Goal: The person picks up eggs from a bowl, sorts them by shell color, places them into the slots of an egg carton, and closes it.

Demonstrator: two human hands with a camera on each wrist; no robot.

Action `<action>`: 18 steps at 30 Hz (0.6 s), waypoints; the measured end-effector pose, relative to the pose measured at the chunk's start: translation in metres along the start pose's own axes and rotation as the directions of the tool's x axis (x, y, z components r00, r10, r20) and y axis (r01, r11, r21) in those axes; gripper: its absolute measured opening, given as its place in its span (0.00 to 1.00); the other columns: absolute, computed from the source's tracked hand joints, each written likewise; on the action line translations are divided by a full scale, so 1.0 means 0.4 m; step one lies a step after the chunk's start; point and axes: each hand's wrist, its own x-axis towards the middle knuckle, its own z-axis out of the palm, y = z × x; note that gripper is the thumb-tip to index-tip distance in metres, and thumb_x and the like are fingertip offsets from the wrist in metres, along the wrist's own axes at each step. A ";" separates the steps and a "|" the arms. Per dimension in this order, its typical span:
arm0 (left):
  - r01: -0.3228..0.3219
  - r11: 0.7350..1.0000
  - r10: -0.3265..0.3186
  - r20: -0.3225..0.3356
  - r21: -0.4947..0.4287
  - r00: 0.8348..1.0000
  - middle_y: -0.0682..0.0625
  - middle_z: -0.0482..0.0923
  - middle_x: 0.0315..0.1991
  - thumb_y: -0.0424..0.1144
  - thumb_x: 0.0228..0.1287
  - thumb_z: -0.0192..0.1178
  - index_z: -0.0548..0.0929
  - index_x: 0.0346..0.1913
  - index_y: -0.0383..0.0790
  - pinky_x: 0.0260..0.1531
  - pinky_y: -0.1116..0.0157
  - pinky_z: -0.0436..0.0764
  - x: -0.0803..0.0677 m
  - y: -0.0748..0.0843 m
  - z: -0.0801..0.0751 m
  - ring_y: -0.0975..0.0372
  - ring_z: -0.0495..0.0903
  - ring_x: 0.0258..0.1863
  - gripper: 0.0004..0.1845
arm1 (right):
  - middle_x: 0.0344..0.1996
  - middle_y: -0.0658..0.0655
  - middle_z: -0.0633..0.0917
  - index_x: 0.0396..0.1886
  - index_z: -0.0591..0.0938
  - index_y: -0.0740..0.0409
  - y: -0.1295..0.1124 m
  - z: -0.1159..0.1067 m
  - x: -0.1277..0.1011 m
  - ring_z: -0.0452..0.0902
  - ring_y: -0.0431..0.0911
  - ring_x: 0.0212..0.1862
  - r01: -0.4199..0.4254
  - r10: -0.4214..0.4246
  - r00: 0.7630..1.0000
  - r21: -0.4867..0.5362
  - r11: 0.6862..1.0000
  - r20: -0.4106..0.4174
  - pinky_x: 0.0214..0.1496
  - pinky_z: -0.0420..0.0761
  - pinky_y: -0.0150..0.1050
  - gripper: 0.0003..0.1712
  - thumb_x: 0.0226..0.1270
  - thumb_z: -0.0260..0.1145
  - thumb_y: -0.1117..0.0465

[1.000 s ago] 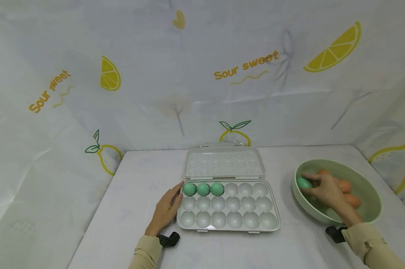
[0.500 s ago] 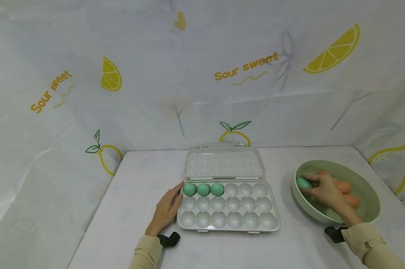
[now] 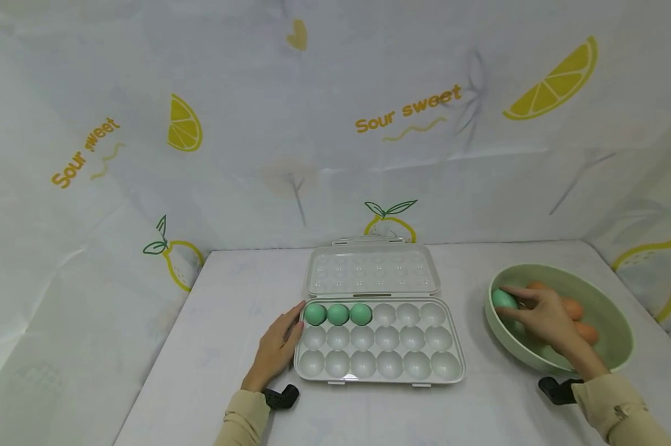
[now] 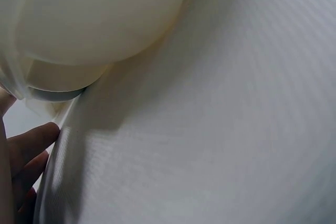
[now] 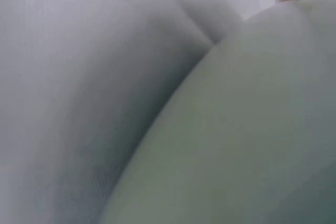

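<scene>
My right hand point(image 3: 547, 316) reaches over the rim of a pale green bowl point(image 3: 499, 344) and pinches a green egg point(image 3: 504, 299) at its left side, between thumb and fingers. Orange eggs point(image 3: 586, 332) lie behind and beside that hand, partly hidden by it. At the left edge of a white egg tray point(image 3: 380, 379), my left hand point(image 3: 277, 344) rests with its fingers stretched along the side. Three green eggs point(image 3: 338, 314) sit in the left cups of the tray's back row. In the left wrist view, fingers point(image 4: 34, 142) show beside the tray's underside point(image 4: 105, 19).
Behind the tray its clear lid point(image 3: 373, 269) lies folded back on the table. A white cloth point(image 3: 246, 272) covers the table, and a lemon-print sheet point(image 3: 280, 124) hangs at the back. The bowl's outer wall point(image 5: 236, 119) fills much of the right wrist view.
The pinched green egg has shifted slightly up within the bowl, and its top shows a little more. The left hand and the tray stay in place.
</scene>
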 end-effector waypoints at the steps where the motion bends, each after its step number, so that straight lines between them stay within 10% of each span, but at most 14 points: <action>1: -0.001 1.000 0.001 0.000 0.000 1.000 0.49 0.74 0.73 0.47 0.79 0.53 0.71 0.75 0.55 0.80 0.50 0.66 0.000 -0.001 0.000 0.50 0.73 0.73 0.25 | 0.37 0.23 0.78 0.62 0.78 0.76 -0.001 -0.002 -0.002 0.73 0.16 0.41 -0.013 0.013 1.000 0.013 1.000 0.002 0.38 0.80 0.15 0.33 0.61 0.78 0.62; 18: 0.003 1.000 -0.003 -0.003 0.003 1.000 0.49 0.74 0.73 0.47 0.79 0.53 0.71 0.75 0.54 0.80 0.51 0.65 0.000 0.000 0.001 0.50 0.73 0.73 0.25 | 0.47 0.21 0.84 0.70 0.78 0.59 -0.102 0.001 -0.007 0.80 0.17 0.48 -0.037 0.090 0.988 0.376 0.926 -0.123 0.48 0.82 0.13 0.33 0.65 0.74 0.65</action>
